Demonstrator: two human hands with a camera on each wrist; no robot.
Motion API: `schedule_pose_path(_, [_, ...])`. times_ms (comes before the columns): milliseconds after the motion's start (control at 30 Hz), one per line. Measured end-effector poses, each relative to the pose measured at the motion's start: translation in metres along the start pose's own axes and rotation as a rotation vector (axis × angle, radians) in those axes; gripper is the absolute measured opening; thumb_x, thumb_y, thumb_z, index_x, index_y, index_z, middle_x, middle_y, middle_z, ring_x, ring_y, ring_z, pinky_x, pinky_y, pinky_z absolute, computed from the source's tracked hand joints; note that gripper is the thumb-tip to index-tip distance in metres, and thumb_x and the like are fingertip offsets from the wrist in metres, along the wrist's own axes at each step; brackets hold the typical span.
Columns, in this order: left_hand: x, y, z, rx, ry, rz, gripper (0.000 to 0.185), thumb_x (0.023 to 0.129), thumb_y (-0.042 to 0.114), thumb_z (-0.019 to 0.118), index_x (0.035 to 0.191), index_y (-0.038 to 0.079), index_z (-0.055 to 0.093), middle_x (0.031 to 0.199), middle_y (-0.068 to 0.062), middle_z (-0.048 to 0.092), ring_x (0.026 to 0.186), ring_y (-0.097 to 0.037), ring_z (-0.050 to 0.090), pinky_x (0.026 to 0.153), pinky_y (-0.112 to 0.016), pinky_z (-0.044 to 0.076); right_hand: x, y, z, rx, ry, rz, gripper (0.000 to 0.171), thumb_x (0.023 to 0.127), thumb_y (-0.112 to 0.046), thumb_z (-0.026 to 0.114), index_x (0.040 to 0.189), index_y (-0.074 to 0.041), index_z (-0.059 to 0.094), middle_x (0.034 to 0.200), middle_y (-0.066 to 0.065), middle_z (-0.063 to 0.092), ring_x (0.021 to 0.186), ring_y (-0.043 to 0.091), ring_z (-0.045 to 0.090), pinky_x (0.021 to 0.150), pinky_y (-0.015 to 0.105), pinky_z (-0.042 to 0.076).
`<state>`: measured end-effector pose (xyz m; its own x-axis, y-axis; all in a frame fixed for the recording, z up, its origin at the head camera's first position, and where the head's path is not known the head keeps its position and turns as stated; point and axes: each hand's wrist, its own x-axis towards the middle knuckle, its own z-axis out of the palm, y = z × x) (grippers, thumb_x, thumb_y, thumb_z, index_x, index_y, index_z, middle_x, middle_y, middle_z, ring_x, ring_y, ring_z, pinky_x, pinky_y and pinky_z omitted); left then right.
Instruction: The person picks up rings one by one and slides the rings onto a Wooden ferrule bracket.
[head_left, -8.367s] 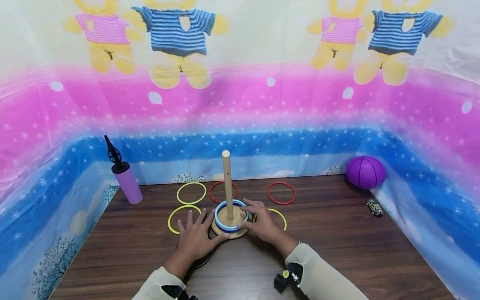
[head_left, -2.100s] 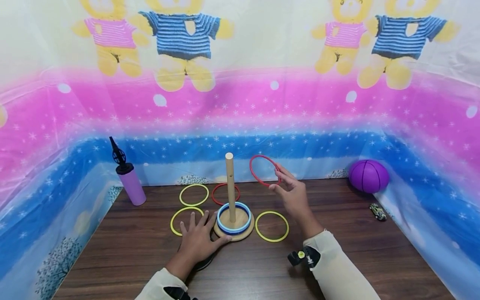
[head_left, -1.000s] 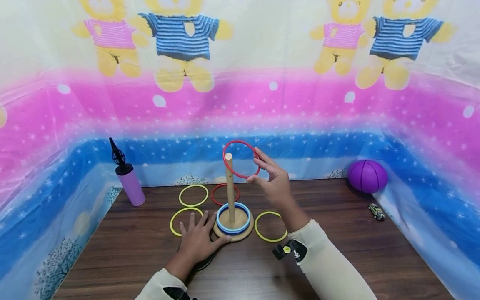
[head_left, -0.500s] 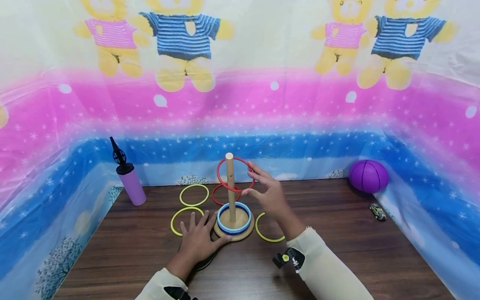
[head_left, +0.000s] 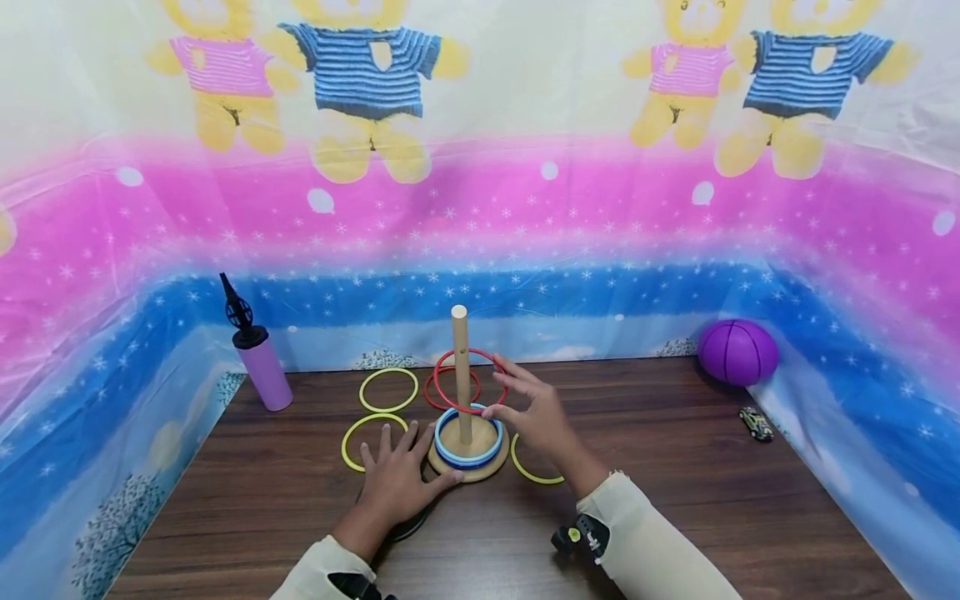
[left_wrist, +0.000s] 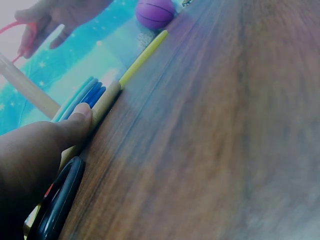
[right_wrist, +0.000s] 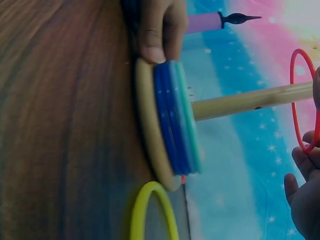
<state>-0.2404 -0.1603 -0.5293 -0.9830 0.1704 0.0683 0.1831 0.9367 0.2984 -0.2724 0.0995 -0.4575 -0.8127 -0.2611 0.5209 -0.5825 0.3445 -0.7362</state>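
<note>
My right hand (head_left: 542, 417) pinches a red ring (head_left: 434, 381) between thumb and fingers. It encircles the upright wooden peg (right_wrist: 235, 105) partway up, above the stacked rings. A light blue ring (right_wrist: 182, 110) lies on top of dark blue rings (right_wrist: 172, 125) round the peg's foot, on the round wooden base (right_wrist: 146, 105). My left hand (head_left: 401, 479) lies spread at the base's left side, its thumb pressing the near edge. Under that palm, glossy black rings (left_wrist: 70, 182) show partly; their far side is hidden.
Yellow rings (head_left: 362, 393) and another red ring (head_left: 427, 390) lie left of and behind the base. One yellow ring (head_left: 536, 481) is at its right, partly beneath my right arm. Farther out stand a purple hand pump (head_left: 262, 367), purple ball (head_left: 738, 353) and toy car (head_left: 756, 423).
My right hand lifted the red ring from the table at the right, carried it left over the peg's top and lowered it around the peg. My left hand has stayed at the base.
</note>
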Motion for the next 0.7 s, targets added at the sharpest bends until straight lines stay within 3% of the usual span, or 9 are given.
schedule_pose_path(200, [0.001,0.0,0.001,0.004,-0.01,-0.009,0.102,0.092,0.088,0.059,0.172,0.028,0.04,0.177,-0.018,0.037,0.163,-0.062,0.021,0.119,-0.092,0.015,-0.007,0.008,0.005,-0.009,-0.033,0.052,0.062,0.091,-0.019,0.089,0.146,0.001,0.068,0.168,0.006,0.055,0.155,0.033,0.054,0.12,0.056,0.049])
schedule_pose_path(400, [0.001,0.0,0.002,0.01,-0.018,-0.019,0.103,0.091,0.09,0.058,0.172,0.028,0.04,0.177,-0.018,0.037,0.163,-0.062,0.021,0.119,-0.092,0.014,-0.016,0.019,0.011,0.009,-0.083,0.061,0.062,0.092,-0.022,0.088,0.146,0.001,0.068,0.169,0.006,0.054,0.154,0.033,0.055,0.118,0.056,0.051])
schedule_pose_path(700, [0.001,0.0,0.002,0.015,-0.009,-0.014,0.103,0.092,0.089,0.059,0.171,0.026,0.041,0.177,-0.018,0.038,0.163,-0.062,0.022,0.119,-0.093,0.015,-0.022,0.028,0.017,0.01,-0.088,0.063,0.058,0.092,-0.018,0.088,0.144,0.0,0.07,0.167,0.011,0.055,0.154,0.036,0.053,0.117,0.057,0.052])
